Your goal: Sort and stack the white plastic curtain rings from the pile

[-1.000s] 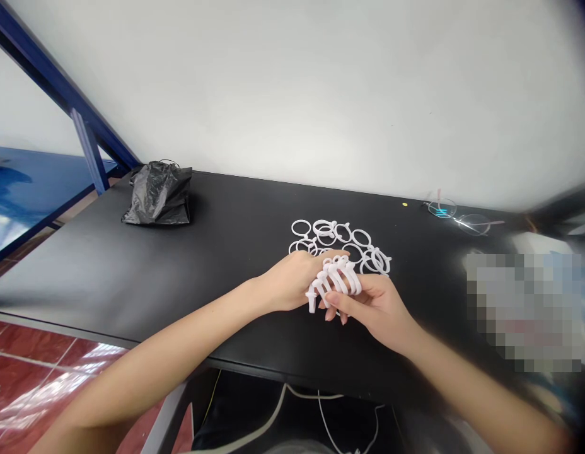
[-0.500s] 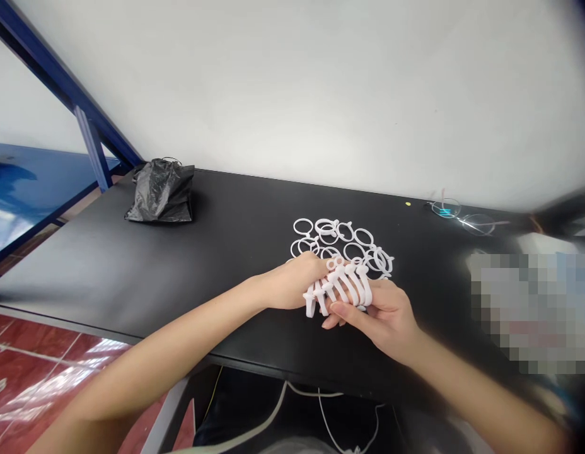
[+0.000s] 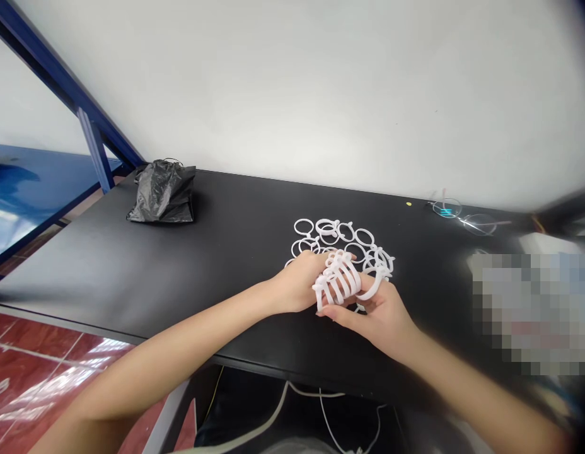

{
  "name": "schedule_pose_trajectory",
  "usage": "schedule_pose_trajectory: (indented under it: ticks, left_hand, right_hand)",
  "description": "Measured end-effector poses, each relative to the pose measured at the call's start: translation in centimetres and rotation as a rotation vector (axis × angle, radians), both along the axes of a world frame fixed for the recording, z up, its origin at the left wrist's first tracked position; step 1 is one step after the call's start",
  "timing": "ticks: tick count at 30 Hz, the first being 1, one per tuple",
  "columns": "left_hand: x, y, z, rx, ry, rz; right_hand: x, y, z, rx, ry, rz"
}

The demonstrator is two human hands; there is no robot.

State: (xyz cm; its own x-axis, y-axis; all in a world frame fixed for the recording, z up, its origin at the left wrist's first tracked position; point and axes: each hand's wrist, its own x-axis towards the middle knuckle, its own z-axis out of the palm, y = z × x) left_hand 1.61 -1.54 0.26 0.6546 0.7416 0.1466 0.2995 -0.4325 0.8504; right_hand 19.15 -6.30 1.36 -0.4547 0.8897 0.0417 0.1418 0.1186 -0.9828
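Observation:
Both my hands meet over the middle of a black table point(image 3: 226, 252). My left hand point(image 3: 299, 280) is closed round a stack of several white plastic rings point(image 3: 340, 280), which sit side by side like ribs. My right hand point(image 3: 380, 309) grips the stack from below and to the right, thumb under it, and holds one ring at the right end tilted away from the rest. Just behind my hands lies a loose pile of several more white rings point(image 3: 342, 236) flat on the table.
A crumpled black plastic bag point(image 3: 162, 192) lies at the table's back left. A pair of glasses point(image 3: 463, 214) rests at the back right by the white wall. A blurred patch covers the right side. Blue metal framing point(image 3: 84, 126) stands at left; cables hang below the table's front edge.
The ring stack has lifted slightly and turned. A ring at the right end now tilts out from the stack under my right fingers. My hands stay over the same spot.

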Motion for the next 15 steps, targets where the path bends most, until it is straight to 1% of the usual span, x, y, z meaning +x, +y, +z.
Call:
schedule_pose_trajectory:
  ticks: [2, 5, 8, 11, 13, 15]
  left_hand:
    - [0.1, -0.1, 0.0, 0.040, 0.040, 0.024]
    - [0.2, -0.2, 0.0, 0.081, 0.104, 0.052]
    - [0.2, -0.1, 0.1, 0.133, 0.167, 0.051]
    - [0.2, 0.0, 0.1, 0.147, 0.171, 0.056]
    - [0.2, 0.0, 0.2, 0.177, 0.221, 0.067]
    - [0.1, -0.1, 0.5, 0.243, 0.319, 0.076]
  right_hand:
    - [-0.1, 0.1, 0.2, 0.027, -0.049, -0.009]
    - [-0.2, 0.4, 0.7, 0.038, -0.100, 0.039]
    - [0.0, 0.4, 1.1, -0.023, -0.102, 0.076]
    - [0.1, 0.4, 1.1, -0.096, -0.073, 0.083]
    - [0.1, 0.4, 1.1, -0.104, -0.064, 0.089]
    - [0.2, 0.4, 1.1, -0.083, -0.073, 0.088]
